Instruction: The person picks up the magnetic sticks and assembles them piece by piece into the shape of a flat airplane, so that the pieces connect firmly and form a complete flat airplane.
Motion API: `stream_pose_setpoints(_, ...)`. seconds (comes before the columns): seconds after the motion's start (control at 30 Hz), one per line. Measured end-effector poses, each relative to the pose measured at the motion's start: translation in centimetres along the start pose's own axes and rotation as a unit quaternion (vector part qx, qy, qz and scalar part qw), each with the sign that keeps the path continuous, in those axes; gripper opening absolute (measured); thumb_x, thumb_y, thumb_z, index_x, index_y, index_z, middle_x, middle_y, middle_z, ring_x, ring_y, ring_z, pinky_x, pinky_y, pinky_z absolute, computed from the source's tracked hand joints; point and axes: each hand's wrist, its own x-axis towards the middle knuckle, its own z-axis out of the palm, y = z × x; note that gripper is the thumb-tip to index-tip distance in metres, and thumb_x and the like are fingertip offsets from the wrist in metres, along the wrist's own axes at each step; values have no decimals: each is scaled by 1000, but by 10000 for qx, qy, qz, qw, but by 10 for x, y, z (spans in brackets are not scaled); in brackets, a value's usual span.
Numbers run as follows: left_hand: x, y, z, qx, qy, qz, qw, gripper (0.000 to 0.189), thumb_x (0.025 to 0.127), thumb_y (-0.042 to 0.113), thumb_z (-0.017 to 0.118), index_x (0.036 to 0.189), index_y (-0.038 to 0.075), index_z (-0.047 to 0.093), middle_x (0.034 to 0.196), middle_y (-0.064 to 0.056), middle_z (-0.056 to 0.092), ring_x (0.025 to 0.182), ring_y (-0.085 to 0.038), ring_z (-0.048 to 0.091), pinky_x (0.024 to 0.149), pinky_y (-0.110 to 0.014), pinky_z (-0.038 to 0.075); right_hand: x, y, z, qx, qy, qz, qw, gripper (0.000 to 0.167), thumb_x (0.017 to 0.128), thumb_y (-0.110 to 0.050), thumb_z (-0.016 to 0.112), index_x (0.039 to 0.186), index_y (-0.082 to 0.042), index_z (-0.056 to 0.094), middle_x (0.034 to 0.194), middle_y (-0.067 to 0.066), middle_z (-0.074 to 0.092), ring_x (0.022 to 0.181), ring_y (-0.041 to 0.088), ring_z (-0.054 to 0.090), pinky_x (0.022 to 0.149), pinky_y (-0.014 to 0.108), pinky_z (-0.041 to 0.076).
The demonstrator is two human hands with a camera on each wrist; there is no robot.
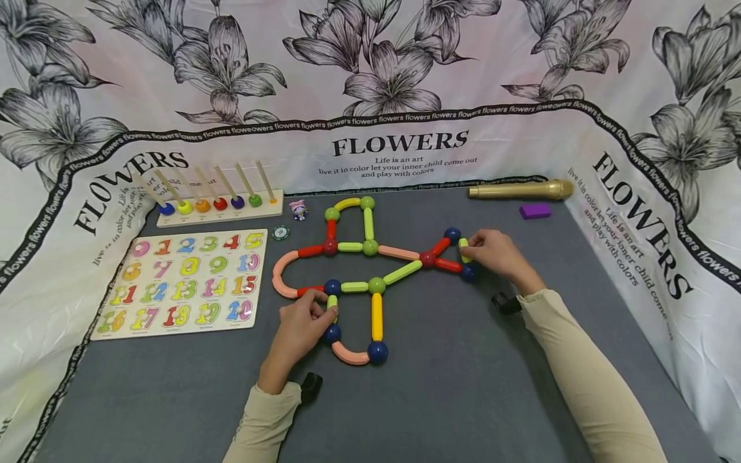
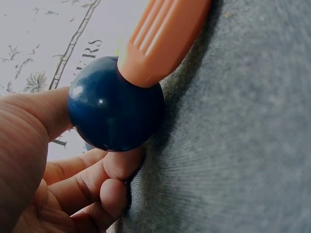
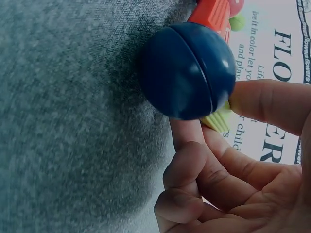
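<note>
A flat, airplane-like outline of colored sticks and balls lies mid-table. My left hand pinches a short light-green stick between two blue balls on its near side. In the left wrist view the lower blue ball hides part of the grip, and a peach curved stick joins it. My right hand pinches another short yellow-green stick at the right end. That stick spans two blue balls, which red sticks link to a red ball. The nearer blue ball partly covers it in the right wrist view.
Left of the outline lies a number puzzle board, with a pegged bead stand behind it. A small figurine and a round chip sit nearby. At the back right are a gold microphone and a purple block.
</note>
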Motion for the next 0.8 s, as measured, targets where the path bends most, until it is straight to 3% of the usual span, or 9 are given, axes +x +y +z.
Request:
stream_pose_setpoints(0.27,-2,0,2,-62,-23,22,10000,32,100,26,76,121,3,68,79,-2,58,67,-17,54,59,-29,39,6,2,3,-184,-161,-165,9996,26,104,-23,68,104,4,68,93,11,65,76,23,53,68,37,42)
stream_pose_setpoints(0.57,-2,1,1,-21,25,24,10000,33,99,27,77,121,3,68,79,-2,58,67,-18,54,59,-30,39,0,3,5,72,-3,-137,9999,32,105,-27,67,111,4,70,103,16,70,87,28,59,74,38,46)
stream_pose_setpoints(0.7,-2,0,0,-35,-10,80,10000,33,102,28,75,123,3,68,79,-2,58,67,-17,54,59,-30,39,-12,8,5,131,292,-197,9993,38,109,-31,60,120,5,69,113,21,70,95,32,62,79,43,48)
stream_pose_setpoints(0.8,-2,-4,-7,92,186,244,9995,30,104,28,71,122,3,70,78,-1,57,66,-17,53,59,-30,39,-23,13,5,-9,768,-296,9966,42,111,-31,56,126,7,67,118,27,68,101,39,63,85,52,51)
